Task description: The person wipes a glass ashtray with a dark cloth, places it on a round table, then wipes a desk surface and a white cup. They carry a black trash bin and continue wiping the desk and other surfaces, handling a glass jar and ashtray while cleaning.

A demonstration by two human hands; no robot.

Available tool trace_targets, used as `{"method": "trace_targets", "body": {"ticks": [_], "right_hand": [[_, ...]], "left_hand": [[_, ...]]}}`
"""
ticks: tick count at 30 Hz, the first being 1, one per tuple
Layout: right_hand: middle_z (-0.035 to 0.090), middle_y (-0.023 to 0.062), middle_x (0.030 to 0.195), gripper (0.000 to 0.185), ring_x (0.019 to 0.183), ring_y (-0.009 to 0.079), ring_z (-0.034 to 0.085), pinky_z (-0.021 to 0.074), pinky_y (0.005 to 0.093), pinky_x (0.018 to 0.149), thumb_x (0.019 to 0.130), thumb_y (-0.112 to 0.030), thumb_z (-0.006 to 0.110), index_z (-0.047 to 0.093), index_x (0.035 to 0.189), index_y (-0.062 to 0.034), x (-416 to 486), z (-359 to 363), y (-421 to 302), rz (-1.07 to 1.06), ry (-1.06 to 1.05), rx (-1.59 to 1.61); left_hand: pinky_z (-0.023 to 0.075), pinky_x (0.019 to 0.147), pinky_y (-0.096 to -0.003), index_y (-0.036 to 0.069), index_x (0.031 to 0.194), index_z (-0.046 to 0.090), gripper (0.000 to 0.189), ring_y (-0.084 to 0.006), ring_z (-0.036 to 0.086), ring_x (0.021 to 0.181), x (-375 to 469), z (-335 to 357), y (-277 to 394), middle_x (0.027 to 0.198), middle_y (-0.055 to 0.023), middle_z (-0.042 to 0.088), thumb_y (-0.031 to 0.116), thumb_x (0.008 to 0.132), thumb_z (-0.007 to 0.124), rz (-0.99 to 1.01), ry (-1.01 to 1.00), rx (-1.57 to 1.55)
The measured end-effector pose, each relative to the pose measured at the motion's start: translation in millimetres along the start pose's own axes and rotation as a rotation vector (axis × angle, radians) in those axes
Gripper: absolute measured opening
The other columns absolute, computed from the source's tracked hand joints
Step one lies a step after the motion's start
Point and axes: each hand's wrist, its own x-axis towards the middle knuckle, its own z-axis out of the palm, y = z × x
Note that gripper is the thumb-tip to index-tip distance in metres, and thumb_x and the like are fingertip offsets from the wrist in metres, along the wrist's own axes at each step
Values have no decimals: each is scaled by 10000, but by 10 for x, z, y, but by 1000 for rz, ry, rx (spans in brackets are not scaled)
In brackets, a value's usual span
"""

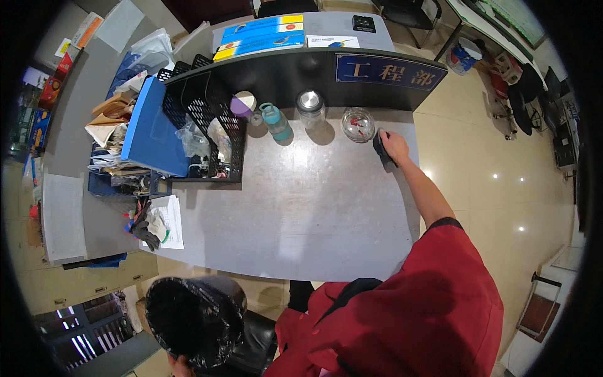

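Note:
My right hand (395, 146) is at the right side of the grey desk (301, 221), closed on a dark, oblong object (382, 147) that looks like a brush. Just left of it stands a glass ashtray (358, 125) with red items inside. My left hand (180, 365), low in the picture, holds the rim of a black-lined waste bin (195, 320), which is tilted so its dark opening shows. Most of the left hand is hidden by the bin. Further along the desk stand a lidded glass jar (311, 109) and a teal-capped bottle (276, 122).
A black file rack (242, 160) and a blue folder (153, 136) stand on the left of the desk, with gloves (150, 228) on papers nearby. A dark partition (282, 80) runs along the far edge. A black chair (256, 339) is beside the bin.

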Motion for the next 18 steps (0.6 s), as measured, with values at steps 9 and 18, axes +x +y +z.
{"method": "trace_targets", "body": {"ticks": [9, 18], "right_hand": [[631, 184, 1144, 553, 1066, 324, 605, 478, 392, 895, 750, -480, 566, 673, 1061, -35, 602, -61, -418, -8, -260, -167], [657, 248, 899, 489, 854, 393, 640, 501, 458, 760, 738, -430, 558, 694, 840, 28, -53, 19, -166, -178, -195, -105]], "left_hand": [[469, 531, -247, 85, 1210, 530, 537, -143, 573, 724, -86, 1997, 1298, 910, -17, 601, -11, 682, 499, 202, -321, 11], [500, 564, -283, 44, 1190, 500, 499, -169, 589, 801, 235, 2752, 1206, 965, -59, 617, -49, 700, 509, 194, -477, -14]]}}
